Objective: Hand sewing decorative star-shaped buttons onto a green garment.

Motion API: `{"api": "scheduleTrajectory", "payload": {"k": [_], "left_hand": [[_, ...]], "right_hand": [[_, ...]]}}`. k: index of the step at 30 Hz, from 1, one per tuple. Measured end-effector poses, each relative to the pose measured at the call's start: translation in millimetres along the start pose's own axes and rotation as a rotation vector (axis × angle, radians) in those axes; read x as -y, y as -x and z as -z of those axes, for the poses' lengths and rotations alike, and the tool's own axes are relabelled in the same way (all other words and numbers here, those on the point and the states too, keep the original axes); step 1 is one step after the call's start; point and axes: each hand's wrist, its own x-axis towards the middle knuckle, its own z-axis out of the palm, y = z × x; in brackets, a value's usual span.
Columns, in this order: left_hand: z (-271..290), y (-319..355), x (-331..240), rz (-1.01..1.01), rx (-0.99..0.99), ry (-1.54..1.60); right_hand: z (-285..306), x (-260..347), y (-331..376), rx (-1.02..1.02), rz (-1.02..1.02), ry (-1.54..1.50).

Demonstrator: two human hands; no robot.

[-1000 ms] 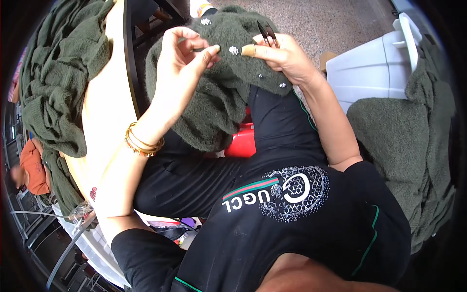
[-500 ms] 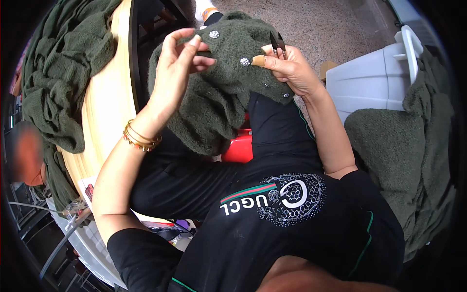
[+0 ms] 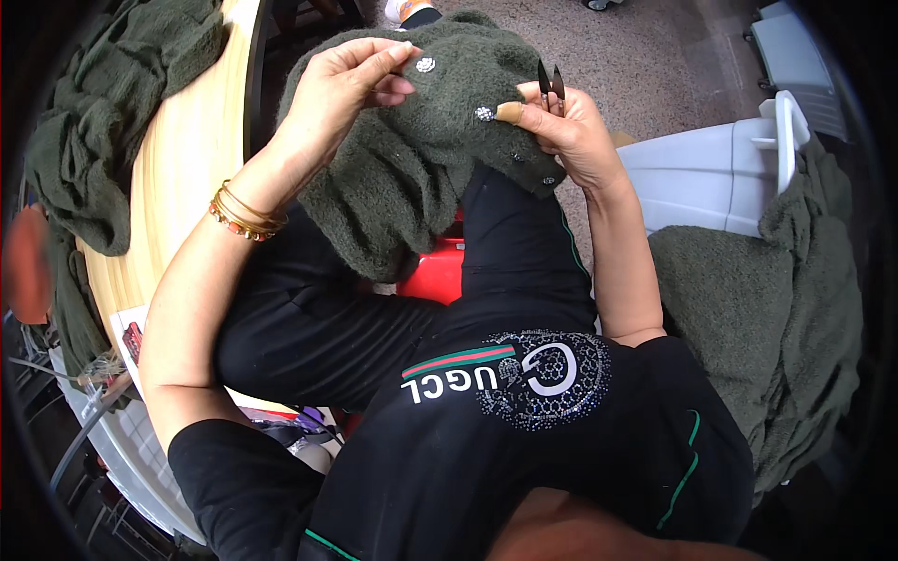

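We see a dark green knitted garment (image 3: 412, 159) draped over the person's lap, bunched up between both hands and hanging down over the black trousers (image 3: 309, 318). The left hand (image 3: 341, 89) pinches the upper edge of the knit between thumb and fingertips, its grip clenched on the fabric just beside a shiny round button (image 3: 426, 64). The right hand (image 3: 571, 131) presses its thumb onto the garment next to a second sparkling button (image 3: 484, 113), and its grip is also closed around a small pair of thread snips (image 3: 550, 82), whose two dark pointed blades stick up above the fingers, slightly apart. Two smaller dark studs show on the garment's edge below that hand. Gold and beaded bangles (image 3: 245, 211) circle the left wrist. To the person's left runs a pale wooden surface (image 3: 178, 178); a heap of the same green knitwear (image 3: 103, 122) lies along its far left edge and spills over it. Something red (image 3: 435, 273) shows just beneath the hanging garment, between the knees. On the right stands a white plastic container (image 3: 711, 173), with another pile of green knit pieces (image 3: 767, 318) lying against its near side. The floor (image 3: 636, 56) beyond the hands is speckled grey-brown. The person's black top (image 3: 524, 439) with a glittery round print fills the lower middle of our view.
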Motion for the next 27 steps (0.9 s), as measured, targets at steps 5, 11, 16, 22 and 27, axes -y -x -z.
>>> {"api": "scheduleTrajectory", "payload": {"k": [5,11,16,22,27], "left_hand": [[-3.2,2.3,-3.0,0.024,0.039,0.105],[1.2,1.5,4.1,-0.012,0.041,0.006],[5.4,4.8,7.1,0.033,0.020,-0.016],[9.4,6.0,1.6,0.040,0.030,-0.070],[15.8,4.6,-1.4,-0.032,0.031,-0.230]], "right_hand": [[7.2,-5.5,0.4,-0.034,-0.005,0.041],[7.7,-8.6,2.5,-0.030,0.006,0.001],[4.4,-10.5,4.5,-0.010,-0.010,-0.012],[4.0,-9.1,7.0,-0.032,0.002,0.098],[4.5,-14.2,4.3,0.001,0.030,0.191]]}}
